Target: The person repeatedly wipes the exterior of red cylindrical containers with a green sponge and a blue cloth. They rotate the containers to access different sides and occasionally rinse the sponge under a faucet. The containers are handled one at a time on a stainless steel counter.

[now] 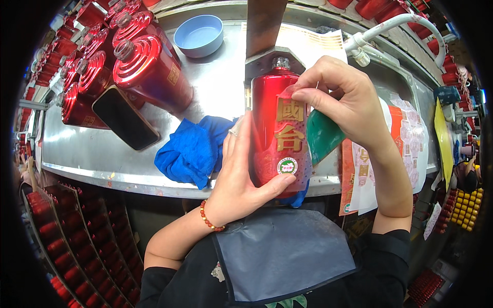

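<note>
A glossy red glass bottle (264,92) lies before me with its neck away from me. A clear decal film (307,169) with gold characters and a round green-and-white emblem rests on its face. My left hand (246,169) lies along the bottle's left side, its thumb on the film's lower part. My right hand (342,100) pinches the film's top edge between thumb and forefinger. Beneath that hand a green flat scraper (325,134) shows; how it is held is hidden. Left of the bottle is a crumpled blue cloth (188,154).
Several red bottles (154,73) stand at left, a smartphone (125,117) leaning by them. A blue bowl (198,36) sits behind the cloth. Printed decal sheets (414,142) lie at right, near a sink (410,82) and white faucet pipe (400,19). A brown post (264,27) rises beyond the bottle.
</note>
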Demonstrator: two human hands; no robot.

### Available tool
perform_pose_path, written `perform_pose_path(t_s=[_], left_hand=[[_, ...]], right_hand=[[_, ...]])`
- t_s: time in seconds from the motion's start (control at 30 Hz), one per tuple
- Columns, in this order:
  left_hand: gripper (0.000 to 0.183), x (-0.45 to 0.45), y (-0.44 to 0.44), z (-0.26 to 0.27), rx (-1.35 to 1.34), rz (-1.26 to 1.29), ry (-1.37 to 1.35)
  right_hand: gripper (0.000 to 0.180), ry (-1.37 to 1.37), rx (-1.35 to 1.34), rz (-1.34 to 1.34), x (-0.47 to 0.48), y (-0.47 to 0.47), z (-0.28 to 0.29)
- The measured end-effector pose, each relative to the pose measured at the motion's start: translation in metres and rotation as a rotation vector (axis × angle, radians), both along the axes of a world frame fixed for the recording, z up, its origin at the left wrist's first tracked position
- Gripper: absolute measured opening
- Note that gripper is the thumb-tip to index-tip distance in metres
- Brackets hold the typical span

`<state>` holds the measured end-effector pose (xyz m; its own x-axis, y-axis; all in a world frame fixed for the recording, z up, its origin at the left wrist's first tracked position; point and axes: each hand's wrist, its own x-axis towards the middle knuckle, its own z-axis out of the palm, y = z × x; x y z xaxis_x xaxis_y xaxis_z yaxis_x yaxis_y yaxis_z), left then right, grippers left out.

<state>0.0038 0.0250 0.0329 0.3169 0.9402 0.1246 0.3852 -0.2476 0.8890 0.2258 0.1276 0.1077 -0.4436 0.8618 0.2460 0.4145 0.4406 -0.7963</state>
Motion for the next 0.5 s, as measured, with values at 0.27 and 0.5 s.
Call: perform_pose_path(t_s=[0.27,0.5], left_hand=[[0.117,0.002,0.001,-0.001,-0.006,-0.003,-0.018],[0.113,0.002,0.001,0.001,-0.054,-0.005,-0.034]], right_hand=[[0.005,0.031,-0.043,0.020,0.001,0.002,-0.005],[0.021,0.132,-0.087,-0.059,0.002,0.002,-0.016]])
